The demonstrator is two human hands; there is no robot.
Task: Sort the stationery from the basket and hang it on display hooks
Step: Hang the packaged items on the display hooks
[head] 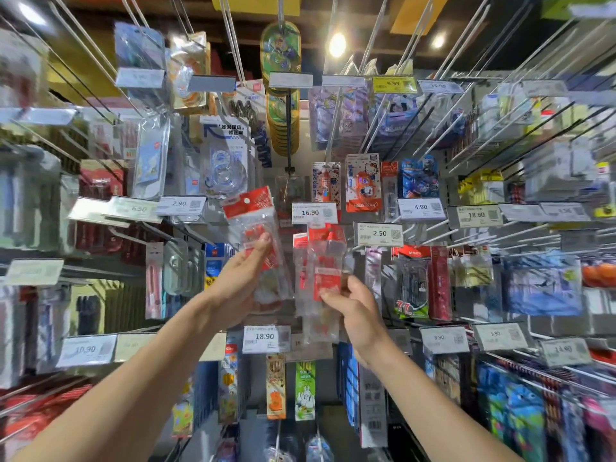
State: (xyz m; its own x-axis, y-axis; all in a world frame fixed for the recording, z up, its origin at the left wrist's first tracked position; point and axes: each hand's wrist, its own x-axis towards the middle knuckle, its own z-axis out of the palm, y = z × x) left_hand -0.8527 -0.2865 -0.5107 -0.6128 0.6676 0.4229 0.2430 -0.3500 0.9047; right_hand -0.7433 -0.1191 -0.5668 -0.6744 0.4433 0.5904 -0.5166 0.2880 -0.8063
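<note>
My left hand [245, 278] holds a clear stationery packet with a red header card [255, 228], tilted to the left, in front of the display wall. A round hang hole shows in its red top. My right hand [350, 310] pinches the lower part of a second clear packet with red print [321, 271], which hangs upright from a hook just below the 16.90 price tag [313, 213]. The two packets are side by side, a small gap between them. No basket is in view.
Long metal display hooks [466, 228] jut out from the wall all around, each tipped with a price tag. Hanging packs of pens, correction tape and stickers fill the wall. An 18.90 tag [265, 338] sticks out just under my hands.
</note>
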